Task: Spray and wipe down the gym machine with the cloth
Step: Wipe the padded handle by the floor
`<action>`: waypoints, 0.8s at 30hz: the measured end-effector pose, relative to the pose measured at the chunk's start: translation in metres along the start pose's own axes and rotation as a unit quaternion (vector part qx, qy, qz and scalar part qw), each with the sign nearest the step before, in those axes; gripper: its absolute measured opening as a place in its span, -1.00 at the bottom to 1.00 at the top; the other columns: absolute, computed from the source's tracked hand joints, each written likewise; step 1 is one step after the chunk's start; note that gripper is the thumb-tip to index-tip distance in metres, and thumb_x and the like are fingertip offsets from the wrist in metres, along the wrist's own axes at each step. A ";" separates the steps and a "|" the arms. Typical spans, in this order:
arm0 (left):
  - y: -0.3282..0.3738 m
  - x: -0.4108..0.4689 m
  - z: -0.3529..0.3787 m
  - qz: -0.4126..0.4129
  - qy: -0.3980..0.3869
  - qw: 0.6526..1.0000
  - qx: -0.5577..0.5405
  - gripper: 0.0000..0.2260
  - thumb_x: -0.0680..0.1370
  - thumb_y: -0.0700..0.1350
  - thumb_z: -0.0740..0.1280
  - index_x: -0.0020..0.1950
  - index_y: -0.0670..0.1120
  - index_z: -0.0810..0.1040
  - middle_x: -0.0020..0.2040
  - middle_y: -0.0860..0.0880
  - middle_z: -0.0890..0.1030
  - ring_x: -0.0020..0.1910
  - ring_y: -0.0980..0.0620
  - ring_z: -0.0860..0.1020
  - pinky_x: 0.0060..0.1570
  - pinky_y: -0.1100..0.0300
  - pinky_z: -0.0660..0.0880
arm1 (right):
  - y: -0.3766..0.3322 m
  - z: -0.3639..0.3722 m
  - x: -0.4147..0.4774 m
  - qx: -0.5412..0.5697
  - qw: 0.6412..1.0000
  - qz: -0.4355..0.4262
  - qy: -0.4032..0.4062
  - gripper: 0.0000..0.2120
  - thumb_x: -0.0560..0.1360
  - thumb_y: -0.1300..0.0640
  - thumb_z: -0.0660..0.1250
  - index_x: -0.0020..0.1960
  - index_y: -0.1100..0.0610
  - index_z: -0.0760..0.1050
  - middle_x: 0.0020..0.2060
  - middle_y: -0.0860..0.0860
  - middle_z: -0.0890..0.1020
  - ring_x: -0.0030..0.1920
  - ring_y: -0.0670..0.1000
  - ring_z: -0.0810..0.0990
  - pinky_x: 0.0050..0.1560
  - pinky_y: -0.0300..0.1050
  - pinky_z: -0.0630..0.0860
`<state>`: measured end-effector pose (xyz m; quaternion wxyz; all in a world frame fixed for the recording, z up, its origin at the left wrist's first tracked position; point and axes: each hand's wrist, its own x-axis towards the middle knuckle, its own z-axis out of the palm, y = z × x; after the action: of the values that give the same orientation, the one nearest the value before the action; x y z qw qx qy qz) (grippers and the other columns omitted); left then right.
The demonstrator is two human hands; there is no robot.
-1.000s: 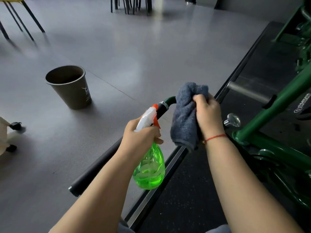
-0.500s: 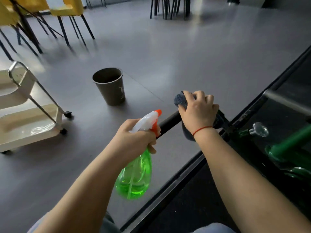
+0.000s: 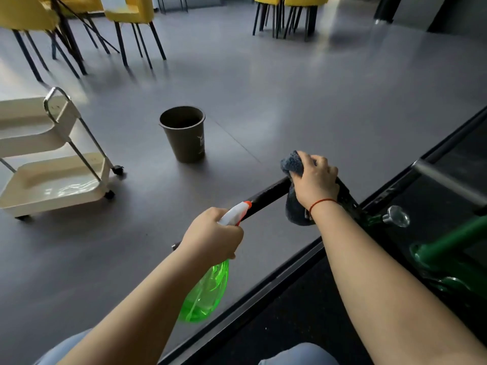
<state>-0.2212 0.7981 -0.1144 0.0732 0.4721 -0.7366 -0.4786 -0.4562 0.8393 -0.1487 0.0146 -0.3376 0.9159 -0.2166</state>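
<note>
Left hand (image 3: 213, 233): lower centre of the frame; fingers clenched round the neck of a translucent green plastic spray bottle (image 3: 205, 293).
Spray bottle: hangs tilted below the fist; white-and-orange nozzle points up and right, just beside the bar.
Right hand (image 3: 315, 180): right of centre; fingers curled over a fluffy blue-grey cloth (image 3: 292, 163), grasping it against a black tubular bar (image 3: 268, 193); thin red string (image 3: 322, 202) round the wrist.
Cloth: draped over the bar, 1 bunch above the knuckles, the rest hanging below the palm.
Bar: runs diagonally from lower centre up to the right hand.
Gym machine: green metal frame (image 3: 448, 241) at the right edge; silver round knob (image 3: 396, 216) near the right wrist.
Floor: glossy grey (image 3: 290, 96); 1 dark brown tapered bin (image 3: 184, 135) upright at centre; cream 2-tier wheeled trolley (image 3: 52, 180) at the left edge; yellow chairs (image 3: 129, 9) along the top.
</note>
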 end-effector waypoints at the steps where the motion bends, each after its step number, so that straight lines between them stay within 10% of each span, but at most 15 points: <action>1: -0.003 -0.001 -0.001 0.003 0.010 1.000 -0.001 -0.74 0.43 -0.21 0.26 0.04 -0.05 0.65 -0.35 -0.07 0.59 -0.41 -0.02 0.69 -0.18 0.15 0.56 | -0.002 0.000 0.000 -0.004 1.000 0.003 0.003 -0.56 0.61 -0.09 0.24 0.47 -0.13 0.28 0.40 0.04 0.32 0.34 0.23 0.27 0.14 0.19 0.45; 11: -0.036 -0.027 -0.030 0.036 0.016 0.998 -0.050 -0.78 0.33 -0.09 0.27 -0.14 -0.20 0.56 -0.39 -0.05 0.51 -0.46 -0.04 0.63 -0.16 -0.13 0.65 | -0.040 0.018 -0.059 -0.028 0.994 -0.076 0.069 -0.57 0.56 0.09 0.34 0.41 -0.05 0.41 0.36 0.02 0.43 0.24 0.22 0.37 0.01 0.19 0.53; 24: -0.077 -0.031 -0.059 0.046 0.050 0.992 -0.106 -0.91 0.41 -0.26 0.29 -0.16 -0.29 0.48 -0.43 -0.01 0.40 -0.40 -0.10 0.60 -0.41 0.29 0.40 | -0.069 0.012 -0.086 0.095 0.986 -0.060 0.124 -0.62 0.58 0.08 0.34 0.39 0.04 0.47 0.23 0.15 0.54 0.19 0.25 0.48 0.07 0.02 0.46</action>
<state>-0.1234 0.7770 -0.1320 0.1812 0.4510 -0.6982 -0.5256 -0.3457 0.8417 -0.1416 -0.0798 -0.3596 0.8642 -0.3428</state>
